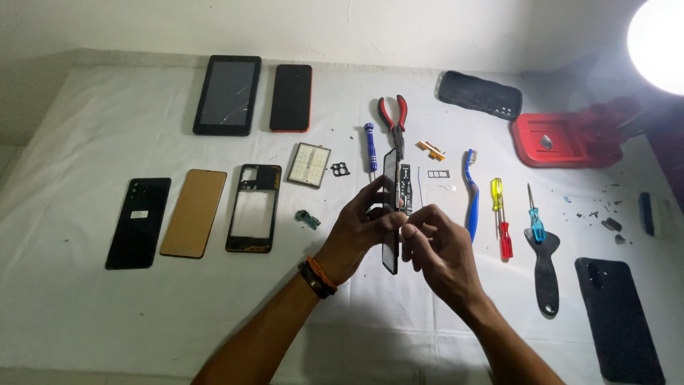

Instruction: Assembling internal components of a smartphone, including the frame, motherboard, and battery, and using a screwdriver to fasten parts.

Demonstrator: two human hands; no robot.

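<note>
Holding a thin black phone panel (pixel 390 214) edge-on to the camera, both hands are meeting over the middle of the white-covered table (pixel 85 314). The left hand (pixel 356 232), wearing dark and orange wristbands (pixel 317 276), is grasping the panel along its left face with fingers curled around it, while the right hand (pixel 438 249) is pinching the panel's right edge between thumb and fingertips. The panel is standing upright in the air, above the cloth and just near of a black circuit strip (pixel 405 189) that is lying flat. To the left, a black back cover (pixel 138 222), a tan panel (pixel 193 212) and an empty phone frame (pixel 254 208) are lying side by side, with a small connector part (pixel 308 219) near the frame. Farther back on the left, a cracked tablet (pixel 227 94) and a red-edged phone (pixel 291 98) are resting next to each other. Beyond the hands, red-handled pliers (pixel 392 117) and a blue screwdriver (pixel 370 148) are lying close together. To the right, a blue toothbrush (pixel 472 192), a yellow and red screwdriver (pixel 501 217), a black spatula tool (pixel 545 267) and a dark phone (pixel 618 317) are sitting well apart from the hands. A red tray (pixel 563 140) is sitting at the far right under a bright lamp (pixel 659 43).
</note>
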